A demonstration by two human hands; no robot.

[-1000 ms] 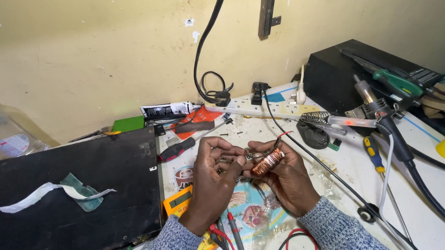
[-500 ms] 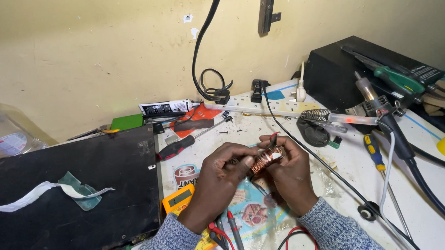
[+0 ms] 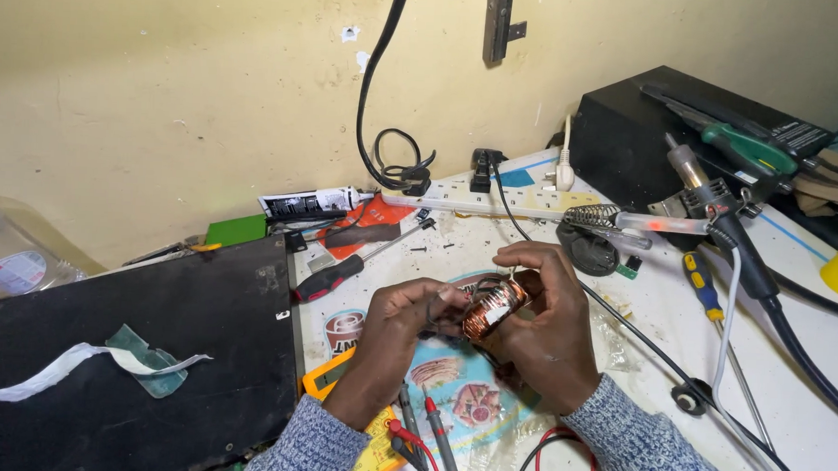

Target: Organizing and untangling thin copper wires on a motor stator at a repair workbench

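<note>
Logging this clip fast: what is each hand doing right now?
Left hand: closed, fingers pinching the dark wire at the copper coil.
Right hand: closed around the copper coil, holding it above the bench.

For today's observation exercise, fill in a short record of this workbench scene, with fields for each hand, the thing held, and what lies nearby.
Left hand: left hand pinches dark wire at the coil's side
Right hand: right hand cups the coil from behind
Held thing: copper wire coil, wound in a ring
Under left forearm: yellow multimeter with red and black probes
Left of hands: red-handled screwdriver, black panel
Behind hands: soldering iron stand, white power strip
</note>
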